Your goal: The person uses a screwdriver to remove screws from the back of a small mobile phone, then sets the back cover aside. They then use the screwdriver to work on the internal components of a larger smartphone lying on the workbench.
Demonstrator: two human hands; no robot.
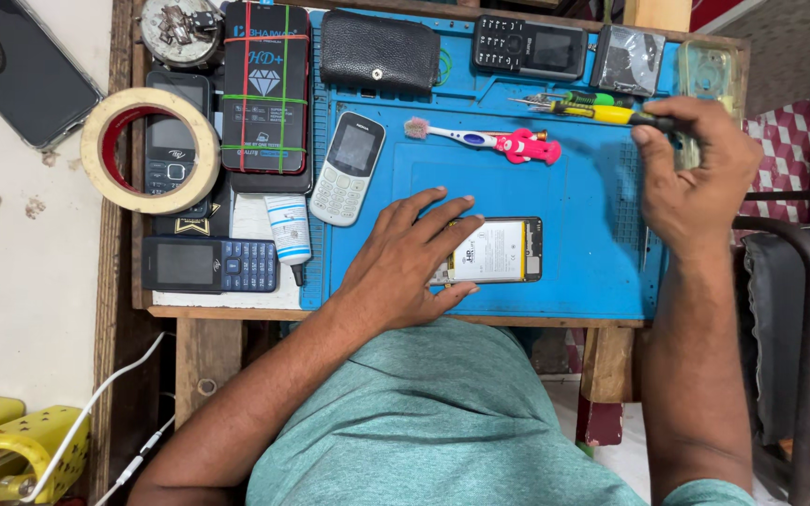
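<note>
At the frame's centre the left hand (403,267) lies flat, fingers spread, on the opened phone (491,251) with its battery bared on the blue mat (583,206), while the right hand (696,173), upper right, pinches a yellow-handled screwdriver (602,113), not yet brought to the phone.

this is a small phone repair workshop. on the table (236,302) lies a blue repair mat (592,187), with several keypad phones (349,169), screwdrivers (592,112) and an opened phone (499,251).
</note>
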